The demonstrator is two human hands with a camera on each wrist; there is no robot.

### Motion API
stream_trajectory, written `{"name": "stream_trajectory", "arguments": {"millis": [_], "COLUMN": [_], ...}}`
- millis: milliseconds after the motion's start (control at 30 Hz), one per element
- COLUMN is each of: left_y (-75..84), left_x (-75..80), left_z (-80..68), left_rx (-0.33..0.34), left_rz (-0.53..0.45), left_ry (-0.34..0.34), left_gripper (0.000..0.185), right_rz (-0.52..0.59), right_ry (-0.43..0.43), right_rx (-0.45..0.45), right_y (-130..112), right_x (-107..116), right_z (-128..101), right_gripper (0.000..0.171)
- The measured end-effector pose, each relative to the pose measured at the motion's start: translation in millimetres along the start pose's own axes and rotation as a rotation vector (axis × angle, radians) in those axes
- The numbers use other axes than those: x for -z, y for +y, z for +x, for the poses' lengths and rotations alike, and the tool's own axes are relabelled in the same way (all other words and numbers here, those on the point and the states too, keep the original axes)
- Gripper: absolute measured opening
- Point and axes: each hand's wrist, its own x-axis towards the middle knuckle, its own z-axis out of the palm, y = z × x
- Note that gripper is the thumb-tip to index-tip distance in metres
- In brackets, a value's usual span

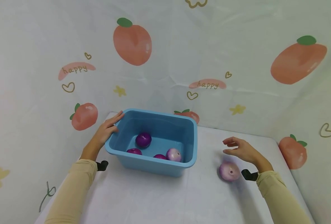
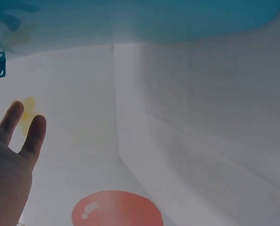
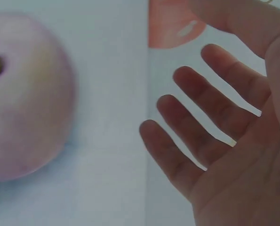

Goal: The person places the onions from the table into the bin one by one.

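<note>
My left hand (image 1: 105,130) rests on the left rim of a light blue plastic bin (image 1: 151,166), index finger and thumb at the rim. In the left wrist view, two straight fingers (image 2: 35,136) show below the bin's side. Inside the bin lie a dark purple ball-shaped onion (image 1: 143,140), two magenta ones partly hidden by the front wall, and a pale purple-and-white onion (image 1: 173,155). On the table, another pale purple onion (image 1: 229,171) sits just below and in front of my right hand (image 1: 242,151). Those fingers are relaxed, apart from the onion and holding nothing.
A white cloth covers the table (image 1: 165,196). Behind it rises a white backdrop (image 1: 160,84) printed with peaches, hearts and flowers, close at the bin's back. Small dark wrist cameras (image 1: 249,175) sit at both cuffs.
</note>
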Motion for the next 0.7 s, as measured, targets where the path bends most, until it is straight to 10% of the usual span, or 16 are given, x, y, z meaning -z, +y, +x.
{"name": "stream_trajectory", "arguments": {"millis": [433,700], "left_y": [-0.3,-1.8], "left_x": [0.3,-0.4], "left_z": [1.0,1.2], "left_rx": [0.0,0.007], "left_rz": [-0.005,-0.002], "left_ry": [-0.004,-0.005], "left_gripper": [0.069,0.07], "right_rz": [0.036,-0.015], "right_ry": [-0.255,-0.257], "right_rx": [-0.054,-0.075], "right_y": [25,31], "right_x": [-22,-36], "right_z": [-26,-33], "right_gripper": [0.061,0.061]}}
